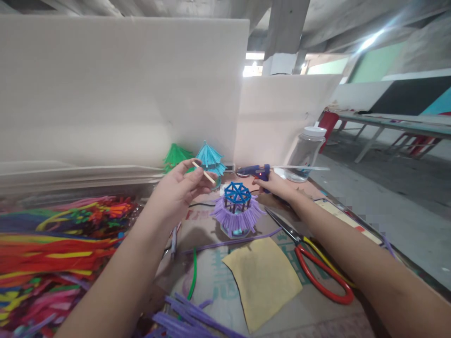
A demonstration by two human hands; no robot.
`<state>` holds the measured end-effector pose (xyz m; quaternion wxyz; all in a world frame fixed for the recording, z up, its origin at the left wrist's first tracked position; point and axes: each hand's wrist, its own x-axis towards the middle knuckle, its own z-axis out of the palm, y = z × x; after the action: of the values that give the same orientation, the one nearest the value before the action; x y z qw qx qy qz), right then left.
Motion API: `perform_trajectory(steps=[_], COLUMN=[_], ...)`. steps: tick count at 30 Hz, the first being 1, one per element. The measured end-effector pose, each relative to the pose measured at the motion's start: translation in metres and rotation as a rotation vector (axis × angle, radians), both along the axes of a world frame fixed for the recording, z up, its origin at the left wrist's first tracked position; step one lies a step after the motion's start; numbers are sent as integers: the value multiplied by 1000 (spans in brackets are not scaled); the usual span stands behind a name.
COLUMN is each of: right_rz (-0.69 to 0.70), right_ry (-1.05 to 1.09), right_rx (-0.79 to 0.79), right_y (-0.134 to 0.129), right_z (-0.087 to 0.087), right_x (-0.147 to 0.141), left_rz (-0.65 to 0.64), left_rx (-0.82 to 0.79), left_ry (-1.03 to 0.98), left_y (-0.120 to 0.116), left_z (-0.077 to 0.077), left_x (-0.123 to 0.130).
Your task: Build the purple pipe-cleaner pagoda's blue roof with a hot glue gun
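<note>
Between the thumb and fingers of my left hand (186, 185) is a short pale wooden stick (205, 173), held up over the table. My right hand (273, 185) is wrapped round the handle of a blue glue gun (259, 171), with its nozzle toward the left and a glue stick (303, 168) out of its back. Between and below the hands stands a small pavilion model (237, 211), with a purple pipe-cleaner skirt and a blue frame on top. Neither hand touches it.
Scissors with red handles (324, 277) lie beside a square of yellowish sandpaper (264, 281). Purple pipe cleaners (190, 319) are in front, colourful bundles (59, 253) at left. Behind are green (176, 155) and light-blue roofed models (209, 155), a clear jar (306, 152) and white boards (116, 89).
</note>
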<state>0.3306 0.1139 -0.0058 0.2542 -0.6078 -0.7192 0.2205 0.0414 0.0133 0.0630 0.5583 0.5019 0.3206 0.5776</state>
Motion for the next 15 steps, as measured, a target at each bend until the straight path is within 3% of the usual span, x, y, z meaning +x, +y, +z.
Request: perform_trajectory(steps=[6,9,15], right_rz=[-52,80,262], right_ry=[210,441,479], right_rx=[161,269,289], right_y=[-34,-61,-95], right_z=[26,35,31], right_x=[19,18,12], left_rz=[-54,-40,-44], left_rx=[-24,-27,-82], left_ry=[-3,-17,-112], left_y=[6,9,9], left_z=[-10,-15,-23], left_x=[5,8,17])
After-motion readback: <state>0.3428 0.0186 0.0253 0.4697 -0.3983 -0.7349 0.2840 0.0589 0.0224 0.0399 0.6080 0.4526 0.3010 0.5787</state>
